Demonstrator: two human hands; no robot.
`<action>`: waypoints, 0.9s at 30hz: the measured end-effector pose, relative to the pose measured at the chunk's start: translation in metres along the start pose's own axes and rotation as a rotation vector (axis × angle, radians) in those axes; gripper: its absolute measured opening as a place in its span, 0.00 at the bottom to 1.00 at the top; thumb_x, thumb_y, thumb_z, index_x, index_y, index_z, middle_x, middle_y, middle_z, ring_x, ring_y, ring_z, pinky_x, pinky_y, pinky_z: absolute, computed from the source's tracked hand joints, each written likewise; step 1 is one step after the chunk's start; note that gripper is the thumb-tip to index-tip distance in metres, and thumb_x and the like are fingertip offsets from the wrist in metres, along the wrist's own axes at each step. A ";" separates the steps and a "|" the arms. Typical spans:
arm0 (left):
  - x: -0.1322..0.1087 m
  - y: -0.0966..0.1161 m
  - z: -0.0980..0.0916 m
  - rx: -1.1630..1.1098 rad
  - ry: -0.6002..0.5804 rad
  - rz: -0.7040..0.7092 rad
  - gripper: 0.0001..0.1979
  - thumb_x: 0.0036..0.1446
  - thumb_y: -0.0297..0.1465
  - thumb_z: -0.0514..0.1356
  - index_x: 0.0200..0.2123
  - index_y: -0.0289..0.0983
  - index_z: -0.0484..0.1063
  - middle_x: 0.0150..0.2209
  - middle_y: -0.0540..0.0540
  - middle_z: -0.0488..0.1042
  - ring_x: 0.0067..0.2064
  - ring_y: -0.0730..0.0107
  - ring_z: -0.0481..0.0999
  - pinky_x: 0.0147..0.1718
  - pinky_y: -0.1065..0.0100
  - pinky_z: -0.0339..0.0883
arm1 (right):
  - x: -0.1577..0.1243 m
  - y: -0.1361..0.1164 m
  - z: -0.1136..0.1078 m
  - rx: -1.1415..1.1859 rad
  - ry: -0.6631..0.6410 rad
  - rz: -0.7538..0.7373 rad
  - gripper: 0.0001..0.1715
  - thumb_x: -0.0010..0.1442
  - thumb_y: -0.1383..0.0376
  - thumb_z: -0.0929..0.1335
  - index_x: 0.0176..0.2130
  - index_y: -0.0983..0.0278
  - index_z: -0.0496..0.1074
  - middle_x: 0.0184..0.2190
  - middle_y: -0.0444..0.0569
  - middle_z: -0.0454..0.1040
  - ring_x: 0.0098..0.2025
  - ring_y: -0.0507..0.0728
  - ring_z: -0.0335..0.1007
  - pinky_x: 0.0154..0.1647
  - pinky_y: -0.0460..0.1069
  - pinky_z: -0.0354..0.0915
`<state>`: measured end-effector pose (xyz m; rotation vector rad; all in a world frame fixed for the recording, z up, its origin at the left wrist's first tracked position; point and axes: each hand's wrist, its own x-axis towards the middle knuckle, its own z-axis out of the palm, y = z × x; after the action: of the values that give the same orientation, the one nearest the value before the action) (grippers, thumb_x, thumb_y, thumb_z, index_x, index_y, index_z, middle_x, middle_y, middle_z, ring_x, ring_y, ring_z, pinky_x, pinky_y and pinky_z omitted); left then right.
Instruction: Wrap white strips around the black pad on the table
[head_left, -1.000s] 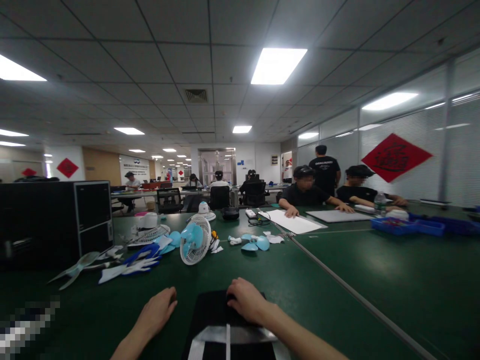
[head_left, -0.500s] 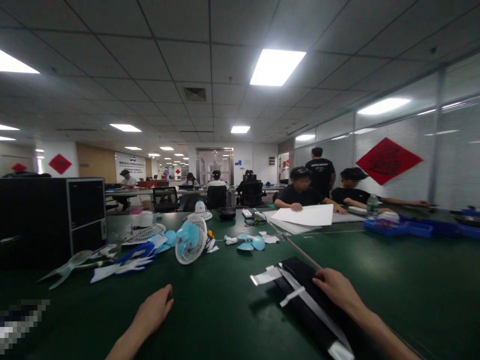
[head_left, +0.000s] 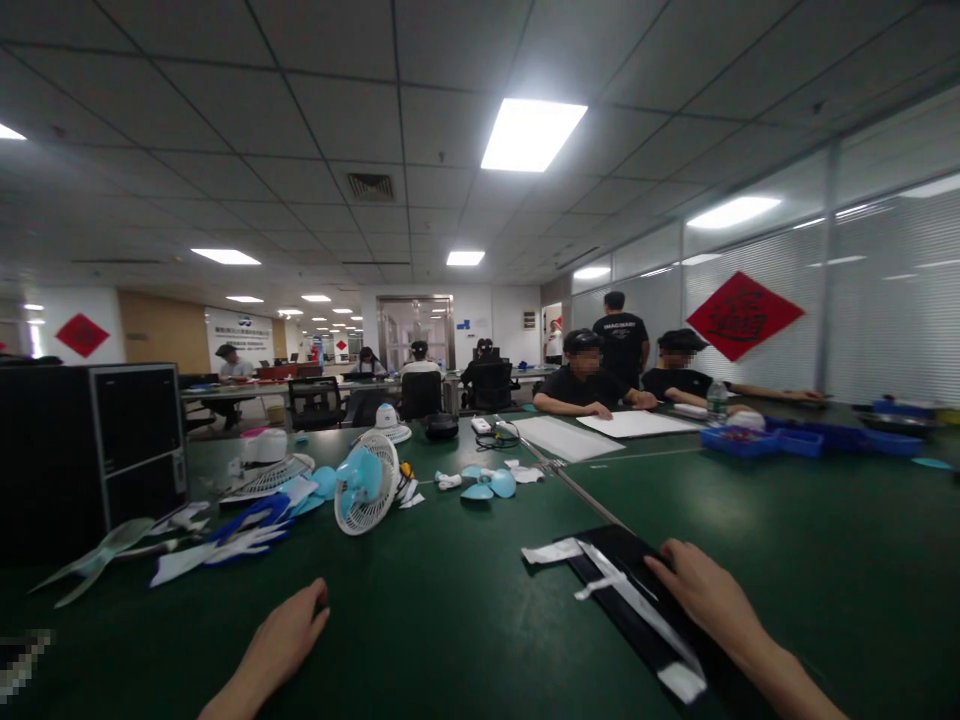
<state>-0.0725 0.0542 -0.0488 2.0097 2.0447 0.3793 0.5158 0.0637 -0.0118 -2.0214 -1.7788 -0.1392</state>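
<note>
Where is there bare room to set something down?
Bare green tabletop lies between the left hand and the black panel, and between the right hand and the blue trays. Crowded: beyond the left hand, with gloves and a fan.

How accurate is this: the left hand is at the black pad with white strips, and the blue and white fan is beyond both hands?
One slip: the right hand, not the left hand, is at the black pad with white strips, as the head view shows. The blue and white fan is indeed beyond both hands.
</note>
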 end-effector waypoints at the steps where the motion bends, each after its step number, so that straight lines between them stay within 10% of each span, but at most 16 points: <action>1: 0.000 0.000 0.000 0.001 0.004 0.000 0.15 0.57 0.38 0.49 0.44 0.40 0.66 0.47 0.44 0.74 0.46 0.62 0.74 0.41 0.64 0.67 | -0.010 -0.002 -0.005 0.022 -0.021 0.022 0.20 0.60 0.53 0.56 0.33 0.63 0.69 0.35 0.57 0.76 0.36 0.62 0.72 0.34 0.52 0.63; 10: 0.007 -0.009 0.009 -0.022 0.034 0.013 0.14 0.56 0.39 0.50 0.43 0.41 0.66 0.46 0.44 0.74 0.45 0.62 0.74 0.41 0.64 0.67 | -0.076 0.001 -0.018 0.277 -0.221 0.156 0.26 0.51 0.44 0.58 0.32 0.60 0.69 0.32 0.56 0.78 0.35 0.65 0.74 0.36 0.55 0.66; 27: 0.005 -0.005 0.007 -0.008 0.039 0.011 0.14 0.58 0.38 0.50 0.44 0.41 0.66 0.47 0.43 0.73 0.46 0.62 0.74 0.42 0.64 0.68 | -0.076 -0.029 -0.025 0.747 -0.203 0.179 0.34 0.46 0.44 0.62 0.41 0.66 0.72 0.28 0.52 0.77 0.25 0.58 0.70 0.21 0.48 0.62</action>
<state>-0.0749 0.0594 -0.0573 2.0247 2.0528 0.4318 0.4807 -0.0137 -0.0091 -1.6492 -1.4344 0.7024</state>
